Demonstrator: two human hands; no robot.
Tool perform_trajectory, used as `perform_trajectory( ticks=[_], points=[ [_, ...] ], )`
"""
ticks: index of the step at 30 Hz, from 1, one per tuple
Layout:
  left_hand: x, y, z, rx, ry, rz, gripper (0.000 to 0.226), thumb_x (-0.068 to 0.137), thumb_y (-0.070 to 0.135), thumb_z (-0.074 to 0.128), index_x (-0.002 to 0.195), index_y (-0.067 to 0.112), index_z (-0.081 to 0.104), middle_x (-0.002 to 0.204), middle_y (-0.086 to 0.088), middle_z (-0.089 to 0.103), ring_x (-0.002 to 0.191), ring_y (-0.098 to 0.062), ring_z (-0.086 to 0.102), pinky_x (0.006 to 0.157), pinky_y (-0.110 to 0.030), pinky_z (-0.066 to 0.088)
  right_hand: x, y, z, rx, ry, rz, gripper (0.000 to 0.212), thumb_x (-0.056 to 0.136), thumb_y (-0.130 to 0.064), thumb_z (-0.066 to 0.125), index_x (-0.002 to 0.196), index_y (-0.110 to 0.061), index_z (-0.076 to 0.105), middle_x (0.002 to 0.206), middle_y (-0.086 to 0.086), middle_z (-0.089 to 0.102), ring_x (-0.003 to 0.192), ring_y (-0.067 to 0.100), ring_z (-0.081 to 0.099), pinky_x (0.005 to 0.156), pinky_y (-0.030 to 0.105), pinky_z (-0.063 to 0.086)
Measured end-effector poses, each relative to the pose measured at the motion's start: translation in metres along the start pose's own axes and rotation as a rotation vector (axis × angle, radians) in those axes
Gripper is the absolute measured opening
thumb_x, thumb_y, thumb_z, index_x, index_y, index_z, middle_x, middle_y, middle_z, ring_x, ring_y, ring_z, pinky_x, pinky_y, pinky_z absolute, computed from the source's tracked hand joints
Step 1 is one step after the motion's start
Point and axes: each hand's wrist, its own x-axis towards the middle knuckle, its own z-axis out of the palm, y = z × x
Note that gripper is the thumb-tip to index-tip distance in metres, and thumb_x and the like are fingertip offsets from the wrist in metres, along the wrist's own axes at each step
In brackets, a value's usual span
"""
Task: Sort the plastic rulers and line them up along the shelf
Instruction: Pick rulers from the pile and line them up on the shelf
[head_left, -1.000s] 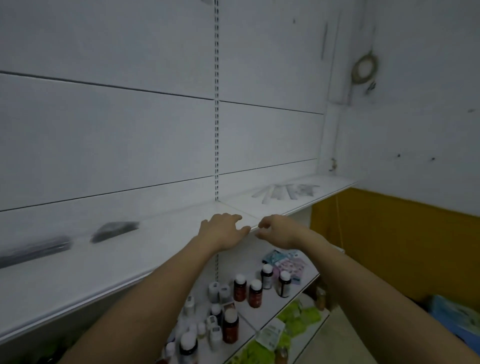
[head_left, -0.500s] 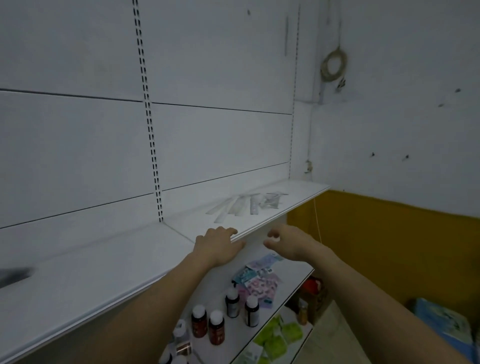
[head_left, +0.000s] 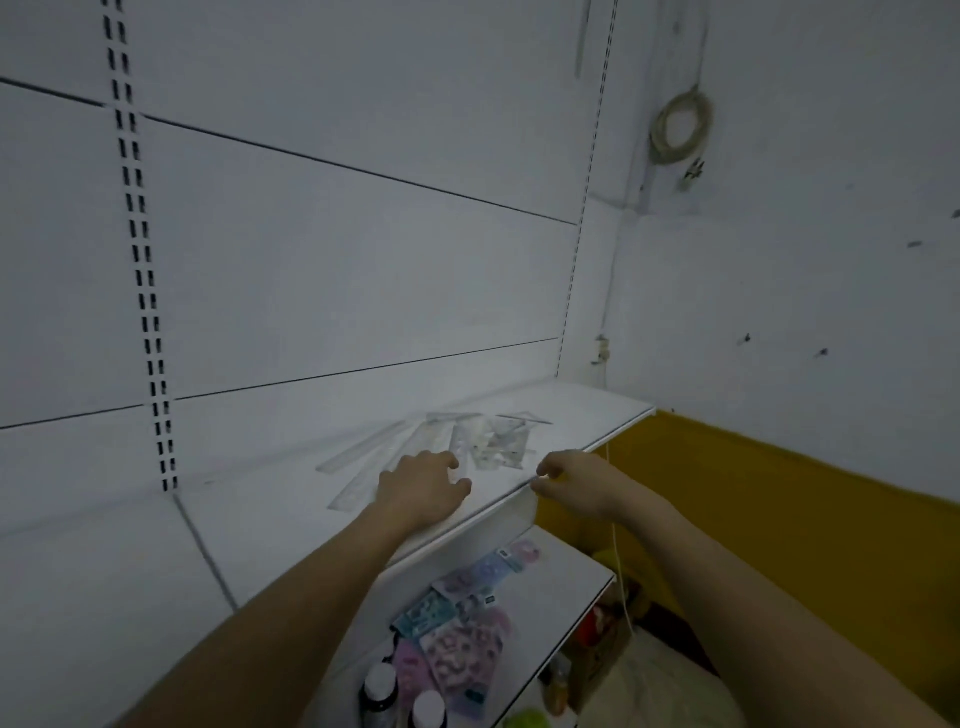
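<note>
Several clear plastic rulers (head_left: 374, 451) lie fanned out on the white shelf (head_left: 582, 415), with clear set squares (head_left: 501, 441) beside them on the right. My left hand (head_left: 423, 491) rests palm down on the shelf, its fingers loosely bent over the near ends of the rulers. At the shelf's front edge hovers my right hand (head_left: 574, 480), fingers lightly curled and holding nothing.
The lower shelf (head_left: 582, 577) carries pastel packets (head_left: 462, 623) and dark bottles with white caps (head_left: 379, 686). A coil of cord (head_left: 680, 127) hangs on the right wall. A yellow wall panel (head_left: 779, 519) runs below the shelf, with bags on the floor.
The view has swung right and closer, bringing the rulers to the middle. Both hands moved right along the shelf edge; my left hand now lies on the rulers' near ends.
</note>
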Motion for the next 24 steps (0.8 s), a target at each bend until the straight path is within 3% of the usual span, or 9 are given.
perform_trajectory(
  ticks=[6,10,16,20,24],
  points=[
    [0.071,-0.006,0.006,-0.066,0.068,-0.093,0.043,0.091,0.047,0.048,0.131,0.031,0.05,0.138,0.0,0.051,0.126,-0.023,0.046,0.103,-0.039,0.038,0.086,0.015,0.001,0.02,-0.034,-0.096,0.039,0.096,-0.041,0.051,0.124,-0.015,0.059,0.128,0.005,0.058,0.112,0.021,0.055,0.097,0.036,0.045],
    [0.108,-0.021,0.003,-0.171,0.131,-0.178,0.037,0.089,0.041,0.055,0.124,0.029,0.056,0.129,-0.001,0.056,0.114,-0.022,0.054,0.096,-0.034,0.045,0.15,0.017,0.009,0.052,-0.042,-0.206,0.039,0.096,-0.041,0.053,0.126,-0.016,0.057,0.128,0.004,0.057,0.11,0.02,0.055,0.089,0.03,0.043],
    [0.152,-0.054,-0.019,-0.173,0.25,-0.367,0.031,0.09,0.03,0.06,0.12,0.021,0.062,0.119,-0.004,0.063,0.106,-0.022,0.059,0.092,-0.032,0.048,0.251,-0.001,0.026,0.066,-0.12,-0.407,0.044,0.094,-0.042,0.056,0.13,-0.016,0.054,0.132,0.006,0.054,0.117,0.022,0.052,0.098,0.035,0.044],
    [0.165,-0.067,-0.02,-0.072,0.117,-0.512,0.031,0.088,0.021,0.061,0.118,0.012,0.065,0.122,-0.007,0.063,0.107,-0.025,0.059,0.093,-0.032,0.048,0.308,-0.012,0.04,-0.079,-0.256,-0.48,0.057,0.093,-0.047,0.054,0.134,-0.009,0.048,0.137,0.011,0.049,0.12,0.028,0.049,0.097,0.036,0.043],
    [0.163,-0.07,-0.01,0.031,0.105,-0.591,0.04,0.089,0.018,0.055,0.129,0.018,0.059,0.129,-0.003,0.059,0.113,-0.022,0.057,0.096,-0.031,0.047,0.35,-0.026,0.045,-0.237,-0.363,-0.537,0.071,0.088,-0.055,0.059,0.135,-0.004,0.045,0.138,0.014,0.047,0.121,0.03,0.048,0.094,0.033,0.041]
  ],
)
